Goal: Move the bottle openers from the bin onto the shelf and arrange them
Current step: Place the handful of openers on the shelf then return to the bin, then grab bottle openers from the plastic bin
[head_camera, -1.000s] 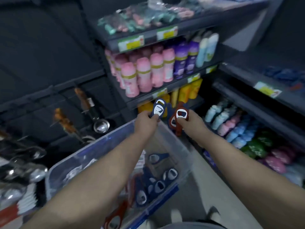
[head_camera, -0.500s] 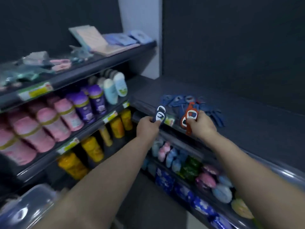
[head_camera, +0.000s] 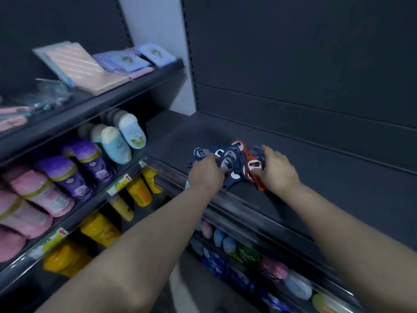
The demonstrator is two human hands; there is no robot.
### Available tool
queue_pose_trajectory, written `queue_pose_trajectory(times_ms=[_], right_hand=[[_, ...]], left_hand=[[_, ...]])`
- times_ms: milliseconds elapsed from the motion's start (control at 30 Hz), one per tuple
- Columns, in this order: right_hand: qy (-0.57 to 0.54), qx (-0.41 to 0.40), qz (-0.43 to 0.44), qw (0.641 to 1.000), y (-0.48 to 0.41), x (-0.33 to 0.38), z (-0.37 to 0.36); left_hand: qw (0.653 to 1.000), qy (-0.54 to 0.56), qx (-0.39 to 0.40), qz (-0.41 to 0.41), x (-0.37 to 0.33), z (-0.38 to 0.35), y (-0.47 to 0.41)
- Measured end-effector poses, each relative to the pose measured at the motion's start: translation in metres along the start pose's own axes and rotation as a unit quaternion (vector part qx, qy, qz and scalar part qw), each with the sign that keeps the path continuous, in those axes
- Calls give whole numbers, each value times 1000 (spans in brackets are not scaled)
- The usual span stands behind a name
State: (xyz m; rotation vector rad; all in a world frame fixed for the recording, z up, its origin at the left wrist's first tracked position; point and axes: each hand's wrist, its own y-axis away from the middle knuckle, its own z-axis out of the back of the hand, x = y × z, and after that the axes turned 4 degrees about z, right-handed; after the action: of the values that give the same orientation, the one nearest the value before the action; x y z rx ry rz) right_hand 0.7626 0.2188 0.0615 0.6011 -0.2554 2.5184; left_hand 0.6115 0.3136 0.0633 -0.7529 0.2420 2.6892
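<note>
Half a second back my hands were short of the shelf edge with an opener each; now both have come down onto the dark grey metal shelf (head_camera: 304, 177), right at the heap of flat plastic bottle openers (head_camera: 230, 158) near its front lip. My left hand (head_camera: 206, 175) is curled over a navy-blue opener with white cut-outs (head_camera: 232, 175), fingers closed round it and pressing it into the pile. My right hand (head_camera: 278, 171) grips an orange-red opener (head_camera: 253, 171) at the pile's right edge, thumb on top. The bin is out of view, so I can't say what remains in it. I judge the step is release and tidy: I should let go with each piece lying flat, then nudge the overlapping ones apart into a row, all facing one way, and keep them back from the lip so none slides off.
</note>
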Motion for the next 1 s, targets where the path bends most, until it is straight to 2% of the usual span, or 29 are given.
queue_pose_trajectory(times_ms=[67,133,233,400,500,600,767,900,1000], right_hand=[[96,-28,58,993,1,-2,-6],[151,-22,112,982,5,1,-12],[179,17,107,978,-3,6,-17],[190,21,48,980,-21,13,-9],[185,-6,86,979,-12,26,-9],[183,2,138,973,3,40,-15],[175,2,280,944,47,72,-35],[131,60,372,917,100,114,-67],[99,114,444,883,154,158,-90]], left_hand=[[996,-77,-6,-40,4,-4,-9],[988,-135,-21,-71,7,-6,-19],[981,-170,-23,-94,8,-9,-37],[989,-109,-32,-97,7,-7,-49],[991,-64,-70,-91,17,0,-35],[990,-43,-99,-92,36,12,-12],[988,-34,-150,-7,83,34,57],[982,-40,-160,94,141,46,144],[968,-32,-155,194,192,61,215]])
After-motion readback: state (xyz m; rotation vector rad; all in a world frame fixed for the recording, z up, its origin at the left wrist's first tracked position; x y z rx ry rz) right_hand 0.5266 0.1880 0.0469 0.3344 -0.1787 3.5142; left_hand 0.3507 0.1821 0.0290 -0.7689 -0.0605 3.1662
